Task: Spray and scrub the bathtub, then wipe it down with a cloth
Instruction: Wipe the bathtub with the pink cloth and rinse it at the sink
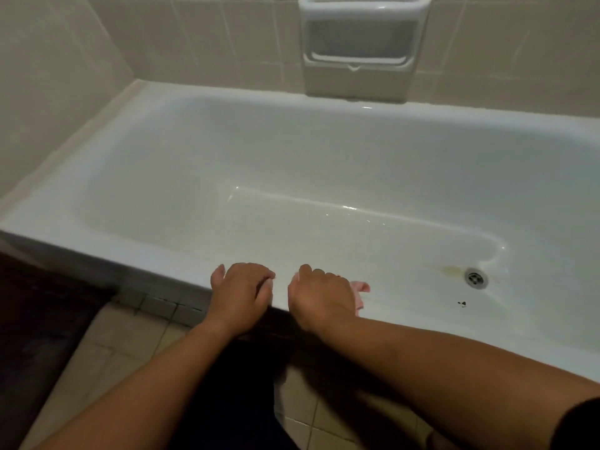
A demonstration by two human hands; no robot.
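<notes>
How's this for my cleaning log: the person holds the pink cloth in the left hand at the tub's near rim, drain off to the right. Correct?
Wrong hand: the head view shows the pink cloth in the right hand at the near rim of the tub; the left hand only rests there. The drain is off to the right.

Glossy white enamel bathtub (194, 151), shiny metal drain (476, 278), soft pink cloth (359, 295), matt wall tiles (227, 37).
</notes>
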